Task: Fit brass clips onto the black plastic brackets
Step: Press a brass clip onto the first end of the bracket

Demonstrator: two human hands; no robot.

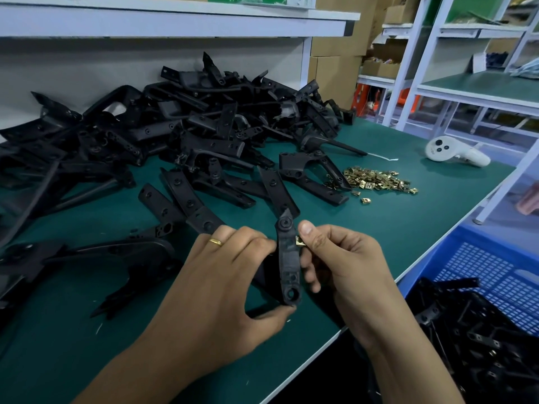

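My left hand [221, 275], with a gold ring on one finger, grips a black plastic bracket [288, 258] upright above the green table. My right hand [335, 258] pinches a small brass clip [300, 242] against the bracket's right edge, thumb on top. A heap of loose brass clips [379, 180] lies on the mat to the far right of my hands. A big pile of black brackets [175, 126] fills the back left of the table.
A blue plastic crate [481, 275] holding black brackets with clips stands below the table's right edge. A white handheld controller [455, 153] lies at the back right. The green table mat [393, 223] ends at a white edge. White shelving stands behind.
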